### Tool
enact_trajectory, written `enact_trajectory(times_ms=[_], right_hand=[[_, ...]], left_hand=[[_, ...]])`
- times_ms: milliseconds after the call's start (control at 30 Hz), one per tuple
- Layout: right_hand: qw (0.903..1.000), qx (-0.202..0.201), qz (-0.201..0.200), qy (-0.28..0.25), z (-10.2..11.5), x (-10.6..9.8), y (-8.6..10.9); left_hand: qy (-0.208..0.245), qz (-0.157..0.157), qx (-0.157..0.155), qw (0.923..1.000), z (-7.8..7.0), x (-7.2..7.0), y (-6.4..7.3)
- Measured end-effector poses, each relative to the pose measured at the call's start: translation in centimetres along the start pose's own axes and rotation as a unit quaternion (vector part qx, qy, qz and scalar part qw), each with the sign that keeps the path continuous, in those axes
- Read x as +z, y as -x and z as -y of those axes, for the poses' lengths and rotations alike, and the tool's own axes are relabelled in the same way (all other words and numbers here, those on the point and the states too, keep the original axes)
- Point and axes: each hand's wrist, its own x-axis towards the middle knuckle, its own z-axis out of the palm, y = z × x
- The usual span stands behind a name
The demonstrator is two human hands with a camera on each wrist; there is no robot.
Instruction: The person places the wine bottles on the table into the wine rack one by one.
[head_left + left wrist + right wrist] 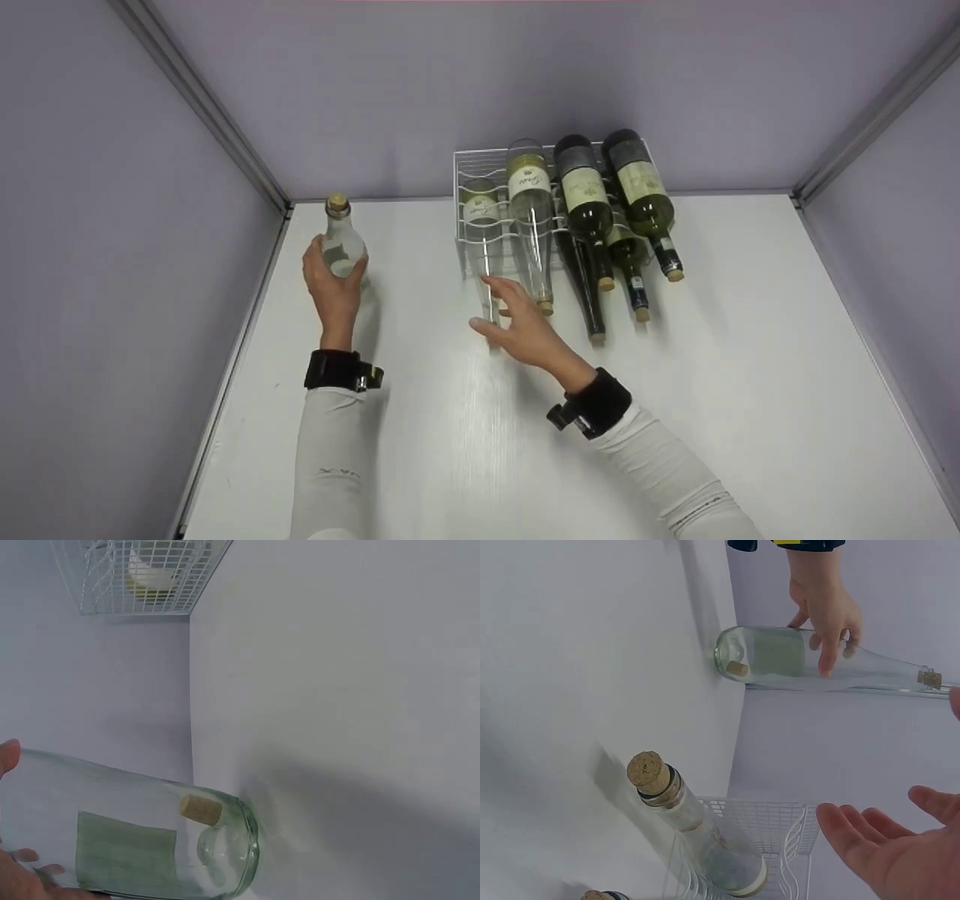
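In the head view, my left hand point(335, 296) grips a clear glass bottle point(345, 236) with a cork in its mouth, at the table's far left. The bottle is roughly upright, and a second cork point(200, 810) shows through the glass near its base in the left wrist view. Whether the base touches the table is hard to tell. My right hand point(532, 334), fingers loosely spread and holding nothing, is over the neck end of a clear bottle point(481, 232) in the lower left of a white wire rack point(458, 191). Part of that neck is hidden by the hand.
Several more corked bottles lie in the rack, necks pointing toward me: another clear bottle point(530, 202), dark wine bottles point(583, 187) and a green one point(637, 180) at the right. The rack stands against the back wall point(405, 90) on a white table point(442, 420).
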Motion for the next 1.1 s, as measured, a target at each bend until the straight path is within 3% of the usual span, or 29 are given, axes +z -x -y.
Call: enact_trajectory(times_ms=[300,500,867,1100], right_hand=[[0.9995,0.013,0.011,-0.027,0.2,0.0,-0.1],[0.9968,0.002,0.02,-0.077,0.4,-0.2,0.0],[0.9912,0.004,0.021,-0.131,1.9,-0.4,0.2],[0.9814,0.011,0.017,-0.191,2.7,-0.7,0.2]], left_hand=[[-0.027,0.006,0.091,0.9954,-1.0,1.4,2.1],[-0.021,0.018,0.166,0.9857,-2.1,1.8,3.2],[-0.039,0.039,0.288,0.956,-3.9,2.4,4.7],[-0.066,0.035,0.372,0.9254,-4.1,2.7,5.1]])
